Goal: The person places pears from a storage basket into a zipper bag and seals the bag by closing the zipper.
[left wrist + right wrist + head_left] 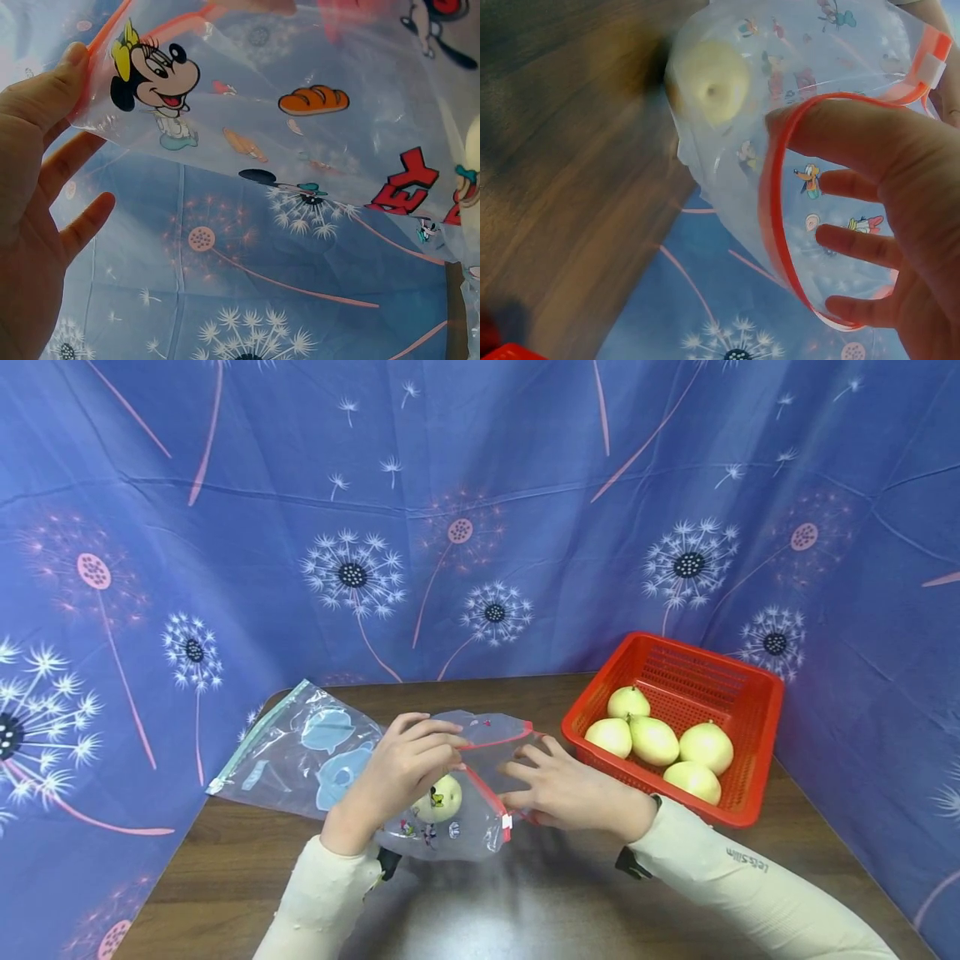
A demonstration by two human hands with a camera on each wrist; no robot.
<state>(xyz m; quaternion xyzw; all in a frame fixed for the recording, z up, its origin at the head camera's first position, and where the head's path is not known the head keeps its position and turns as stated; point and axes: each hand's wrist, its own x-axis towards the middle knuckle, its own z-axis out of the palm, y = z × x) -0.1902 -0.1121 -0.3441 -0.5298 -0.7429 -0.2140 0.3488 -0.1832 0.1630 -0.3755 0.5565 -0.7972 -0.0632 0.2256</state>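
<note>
One pale fruit (441,802) is sitting inside a clear printed bag (468,842) with a red zip edge, over the wooden surface (217,860). The left hand (408,764) is pinching the bag's rim between thumb and fingers; the right hand (570,787) is spreading its fingers at the open mouth. A second bag (262,772) is lying leftward; a red basket (759,760) is holding more fruits (654,741) rightward. If the left pinch is slipping, the limp mouth could be collapsing.
</note>
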